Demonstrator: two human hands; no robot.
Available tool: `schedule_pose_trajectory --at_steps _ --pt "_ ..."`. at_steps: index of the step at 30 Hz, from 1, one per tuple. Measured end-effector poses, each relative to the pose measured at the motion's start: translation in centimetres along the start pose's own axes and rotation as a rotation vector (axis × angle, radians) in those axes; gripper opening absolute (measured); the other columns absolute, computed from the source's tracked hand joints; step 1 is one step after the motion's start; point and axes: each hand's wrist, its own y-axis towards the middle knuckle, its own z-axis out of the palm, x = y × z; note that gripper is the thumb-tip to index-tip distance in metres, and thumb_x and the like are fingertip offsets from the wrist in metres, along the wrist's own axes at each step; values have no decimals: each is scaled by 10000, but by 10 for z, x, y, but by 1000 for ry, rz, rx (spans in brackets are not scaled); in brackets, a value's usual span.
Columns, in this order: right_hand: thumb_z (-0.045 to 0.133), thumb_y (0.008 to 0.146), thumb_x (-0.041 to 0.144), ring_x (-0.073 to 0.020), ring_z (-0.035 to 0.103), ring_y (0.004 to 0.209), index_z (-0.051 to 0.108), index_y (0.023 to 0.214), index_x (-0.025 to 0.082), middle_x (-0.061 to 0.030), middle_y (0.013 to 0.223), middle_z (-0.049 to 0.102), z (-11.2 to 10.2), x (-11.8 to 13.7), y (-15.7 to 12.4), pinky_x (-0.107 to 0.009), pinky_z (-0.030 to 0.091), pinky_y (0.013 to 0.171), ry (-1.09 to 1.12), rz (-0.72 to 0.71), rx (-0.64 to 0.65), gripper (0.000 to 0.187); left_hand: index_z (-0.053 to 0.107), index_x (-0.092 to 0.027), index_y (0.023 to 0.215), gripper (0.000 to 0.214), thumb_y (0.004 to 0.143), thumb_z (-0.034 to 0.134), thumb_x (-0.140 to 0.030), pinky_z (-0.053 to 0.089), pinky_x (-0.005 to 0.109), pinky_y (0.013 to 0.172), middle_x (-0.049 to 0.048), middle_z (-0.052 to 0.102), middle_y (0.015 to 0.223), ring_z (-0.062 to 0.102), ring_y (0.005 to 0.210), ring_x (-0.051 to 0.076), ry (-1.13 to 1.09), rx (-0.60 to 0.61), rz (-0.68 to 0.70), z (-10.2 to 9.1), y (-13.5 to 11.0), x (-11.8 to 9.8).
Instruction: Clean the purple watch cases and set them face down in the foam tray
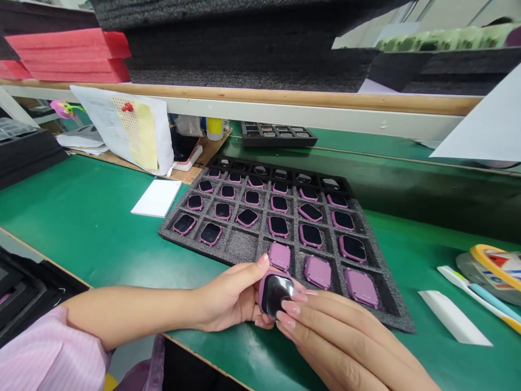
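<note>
There you go, both hands on it: your left hand (230, 297) and right hand (337, 339) grip a pink watch case (275, 293) with a glossy black screen, right over the near edge of the grey foam tray (173, 231). Its pockets hold rows of black-screened pink cases (252, 198), and the nearest row (316, 272) shows pink backs. The printed label (502, 269) far right is too cut off to read.
</note>
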Motion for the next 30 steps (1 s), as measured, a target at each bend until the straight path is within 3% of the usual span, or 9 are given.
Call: schedule_pose_trajectory --at_steps 3,7,10,13,18,22,27,30 --pt "547 976 199 -236 753 1036 534 1454 301 -8 1132 785 8 -2 3 -387 634 921 -33 -20 -46 489 715 -125 936 604 741 730 -696 312 210 494 18 593 730 503 560 80 14 2 16 -1 1 2" --pt "788 816 200 -208 733 869 697 1185 253 -7 952 801 20 -3 12 -384 602 859 -150 -28 -196 384 689 -120 912 616 736 724 -709 317 194 473 -2 564 718 468 530 61 54 -12 66 -4 3 6" --pt "807 812 341 -187 665 783 633 1264 180 -50 891 732 29 0 19 -360 574 728 -120 83 -221 511 660 -130 894 595 759 701 -708 307 193 450 -26 540 688 440 489 50 131 1 101 -5 3 8" --pt "754 854 308 -167 627 779 563 1316 188 -31 864 659 33 3 22 -297 558 655 10 220 -186 514 628 -133 865 590 739 725 -701 285 194 429 -23 562 701 428 469 38 228 -29 119 -3 2 8" --pt "740 850 271 -194 663 976 552 1249 229 -61 1067 686 32 3 22 -305 592 803 126 312 -194 443 604 -145 863 636 767 629 -773 244 200 410 27 638 693 494 483 78 150 -82 87 -1 2 4" --pt "724 869 261 -224 664 1082 525 1313 241 -80 1163 685 32 1 20 -361 586 907 125 286 -169 487 595 -167 950 572 741 732 -681 239 182 402 44 693 750 546 517 97 107 -84 69 0 2 0" --pt "738 836 241 -237 687 979 558 1295 231 -83 1095 709 27 -4 25 -402 580 867 13 182 -184 494 572 -164 849 555 746 699 -694 233 192 406 16 647 704 466 457 67 140 -134 45 1 3 1" --pt "716 830 266 -241 691 929 596 1207 238 -81 1058 720 25 -16 35 -412 580 824 -41 253 -265 397 565 -163 800 508 794 642 -666 251 194 428 -5 612 669 388 443 50 260 -169 36 -3 4 1"
